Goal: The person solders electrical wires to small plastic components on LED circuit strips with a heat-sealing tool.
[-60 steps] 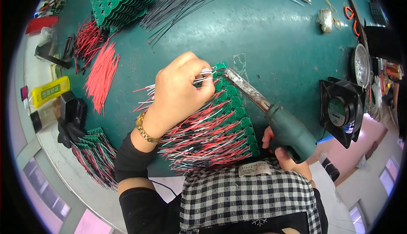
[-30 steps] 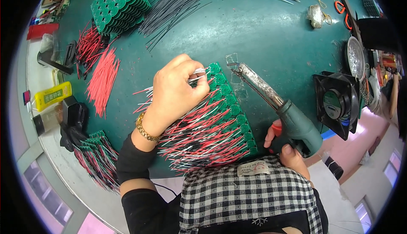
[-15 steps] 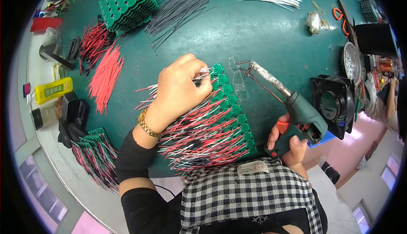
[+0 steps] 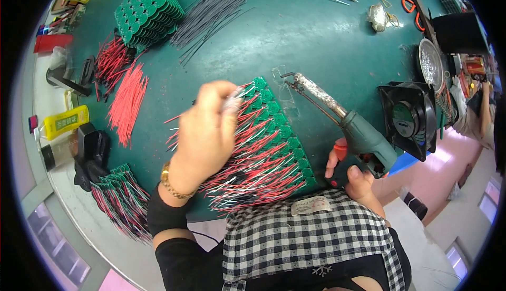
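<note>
honestly the green panel [image 4: 285,132] looks mostly wired while the stacked boards [image 4: 147,11] look bare, left grip [image 4: 205,130] pinching blurry white wires [image 4: 232,100], right grip [image 4: 360,183] wrapped round a soldering gun [image 4: 365,137].

A soldering iron [image 4: 365,134] (green) slants near circuit boards [image 4: 285,132].

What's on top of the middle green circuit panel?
Red, white and dark wires fan out leftward; green discs show along the right edge. Panel surface beneath the wires is hidden.

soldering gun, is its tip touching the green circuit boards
No, its tip is apart from the boards, with green tabletop showing between.
</note>
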Available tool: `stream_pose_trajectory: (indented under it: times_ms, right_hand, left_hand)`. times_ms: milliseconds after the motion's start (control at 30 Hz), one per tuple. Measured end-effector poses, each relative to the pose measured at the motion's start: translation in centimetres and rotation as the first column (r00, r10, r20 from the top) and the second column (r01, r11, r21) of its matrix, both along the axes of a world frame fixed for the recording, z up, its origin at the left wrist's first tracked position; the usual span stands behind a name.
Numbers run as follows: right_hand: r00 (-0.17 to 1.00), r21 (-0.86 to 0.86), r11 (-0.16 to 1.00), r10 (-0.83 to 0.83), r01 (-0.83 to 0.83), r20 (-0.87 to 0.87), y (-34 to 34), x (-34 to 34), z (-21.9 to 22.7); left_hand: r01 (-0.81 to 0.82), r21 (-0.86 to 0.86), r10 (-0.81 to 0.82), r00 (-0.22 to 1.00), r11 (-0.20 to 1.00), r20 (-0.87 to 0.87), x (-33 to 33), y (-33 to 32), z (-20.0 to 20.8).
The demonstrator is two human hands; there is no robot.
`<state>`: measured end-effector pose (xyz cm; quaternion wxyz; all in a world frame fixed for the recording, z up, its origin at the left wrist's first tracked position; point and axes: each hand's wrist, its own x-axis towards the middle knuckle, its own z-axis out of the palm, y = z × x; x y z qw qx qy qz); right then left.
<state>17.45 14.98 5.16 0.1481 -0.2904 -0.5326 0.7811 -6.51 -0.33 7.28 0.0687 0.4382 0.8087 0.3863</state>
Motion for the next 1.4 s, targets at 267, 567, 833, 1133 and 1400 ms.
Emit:
stream_pose_trajectory:
  times_ms: [267, 567, 833, 1133, 1400]
  right_hand:
    - [0.970, 0.121, 0.965, 0.223, -0.233, 0.091, 0.3, 0.3, 0.2]
    - [0.950, 0.150, 0.940, 0.291, -0.306, 0.115, 0.8, 1.3, -0.7]
    - [0.948, 0.373, 0.874, 0.313, -0.312, 0.061, 0.9, 0.6, -0.7]
    - [0.947, 0.380, 0.868, 0.310, -0.320, 0.088, 0.9, 0.3, -0.4]
    - [0.966, 0.240, 0.936, 0.247, -0.257, 0.074, 0.2, 1.0, 0.6]
  left_hand:
    - [0.087, 0.048, -0.085, 0.995, 0.995, -0.046, 0.1, 1.4, -3.4]
    - [-0.005, 0.065, 0.007, 0.999, 0.998, -0.036, 0.2, 1.8, -4.2]
    - [-0.017, 0.062, 0.023, 0.995, 0.998, -0.094, 0.3, 1.8, -4.4]
    - [-0.001, 0.048, 0.007, 0.990, 0.999, -0.142, 0.2, 1.9, -4.3]
    - [-0.009, 0.062, 0.017, 0.991, 0.998, -0.133, 0.3, 1.9, -4.3]
